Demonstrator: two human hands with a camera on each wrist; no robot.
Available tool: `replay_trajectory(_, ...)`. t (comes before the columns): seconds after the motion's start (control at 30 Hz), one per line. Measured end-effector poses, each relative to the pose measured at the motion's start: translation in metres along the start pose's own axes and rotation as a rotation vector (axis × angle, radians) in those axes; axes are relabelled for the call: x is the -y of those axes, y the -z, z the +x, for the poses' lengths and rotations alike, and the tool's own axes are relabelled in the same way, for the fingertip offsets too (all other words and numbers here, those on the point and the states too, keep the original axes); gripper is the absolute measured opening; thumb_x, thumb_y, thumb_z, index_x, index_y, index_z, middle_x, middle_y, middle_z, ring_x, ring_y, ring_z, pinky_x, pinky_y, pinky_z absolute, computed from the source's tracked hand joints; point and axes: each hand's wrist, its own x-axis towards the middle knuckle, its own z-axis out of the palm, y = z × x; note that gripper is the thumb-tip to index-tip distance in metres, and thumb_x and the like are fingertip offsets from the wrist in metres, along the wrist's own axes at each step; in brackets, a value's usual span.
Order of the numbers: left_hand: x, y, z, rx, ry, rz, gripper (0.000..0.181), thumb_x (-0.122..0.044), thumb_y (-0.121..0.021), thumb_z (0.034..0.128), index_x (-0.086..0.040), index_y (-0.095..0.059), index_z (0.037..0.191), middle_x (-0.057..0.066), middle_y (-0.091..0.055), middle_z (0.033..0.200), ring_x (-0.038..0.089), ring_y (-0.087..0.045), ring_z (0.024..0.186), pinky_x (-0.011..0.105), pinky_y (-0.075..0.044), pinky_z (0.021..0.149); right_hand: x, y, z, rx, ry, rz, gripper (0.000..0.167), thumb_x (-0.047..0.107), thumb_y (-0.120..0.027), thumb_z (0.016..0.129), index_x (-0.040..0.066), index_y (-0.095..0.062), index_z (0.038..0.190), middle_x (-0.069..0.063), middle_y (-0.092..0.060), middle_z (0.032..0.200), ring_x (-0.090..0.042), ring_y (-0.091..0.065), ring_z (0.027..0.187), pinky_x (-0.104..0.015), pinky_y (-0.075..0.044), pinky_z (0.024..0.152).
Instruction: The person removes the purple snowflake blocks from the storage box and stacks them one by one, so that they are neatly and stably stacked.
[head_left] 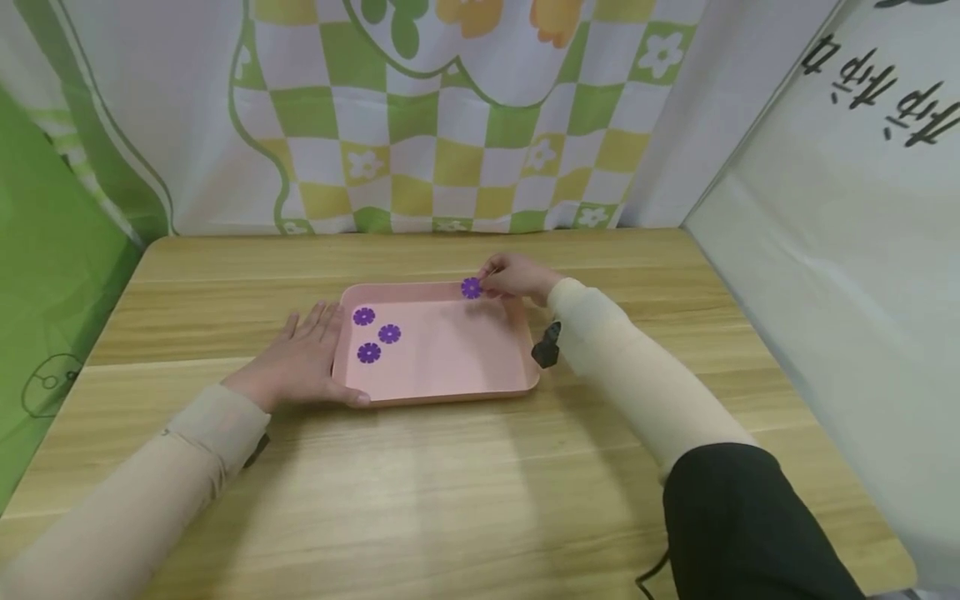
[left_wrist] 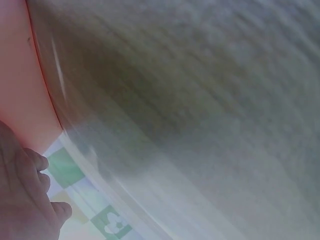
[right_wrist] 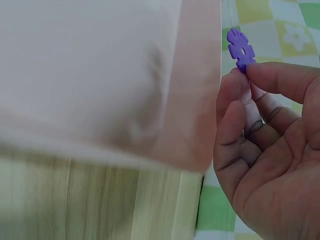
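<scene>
R hand grip pinches purple notched plastic disc by flat pink rect. tray's far wall, twd R end; disc sits tray-left of fingers. L hand, farther off, straight-fingered vs tray's L side.

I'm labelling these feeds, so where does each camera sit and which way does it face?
Head: on the head, facing forward and down at tray and table; left hand, right hand and sleeves show.
Left wrist: on that wrist, towards tray and curtain; left hand shows.
Right wrist: on that wrist, towards tray and pinched piece; right hand shows.
Head and right wrist share the piece.
</scene>
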Motion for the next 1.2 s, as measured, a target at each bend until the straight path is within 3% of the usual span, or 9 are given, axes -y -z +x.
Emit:
replay_trajectory(0.2,-0.001,0.0,-0.001,0.005,0.001,0.001,0.15,-0.086,-0.069,0.0712,0.012,0.003,0.159,0.032,0.005,0.167,0.048,0.007,0.154,0.064,0.007,0.121,-0.01,0.011,-0.007,-0.02,-0.013,0.048,0.014,0.006,-0.06,0.102,-0.003,-0.064,0.112,-0.008,-0.067,0.096,-0.016,-0.063,0.088,-0.033,-0.055,0.084)
replay_trajectory(0.5,-0.001,0.002,0.0,0.001,0.006,0.004,0.151,-0.088,-0.067,0.0703,0.011,0.005,0.159,0.032,0.006,0.167,0.048,0.007,0.154,0.063,0.008,0.121,-0.024,0.028,-0.017,-0.035,-0.039,0.047,0.019,0.011,-0.058,0.105,-0.002,-0.063,0.118,-0.009,-0.067,0.106,-0.02,-0.063,0.099,-0.04,-0.053,0.097)
replay_trajectory(0.8,-0.001,0.001,0.0,-0.003,0.009,0.007,0.151,-0.087,-0.069,0.0703,0.011,0.006,0.159,0.032,0.005,0.167,0.047,0.007,0.154,0.064,0.008,0.121,-0.043,0.043,-0.021,-0.039,-0.039,0.111,0.02,0.007,-0.058,0.104,-0.004,-0.061,0.12,-0.004,-0.067,0.1,-0.019,-0.063,0.098,-0.035,-0.053,0.091)
replay_trajectory(1.2,-0.004,0.003,-0.002,-0.001,0.003,0.005,0.15,-0.085,-0.069,0.0716,0.012,0.004,0.159,0.032,0.005,0.167,0.048,0.008,0.154,0.064,0.007,0.121,-0.072,0.065,-0.036,-0.075,-0.056,0.114,0.025,0.009,-0.054,0.107,-0.008,-0.058,0.125,-0.002,-0.067,0.103,-0.031,-0.062,0.113,-0.05,-0.046,0.107)
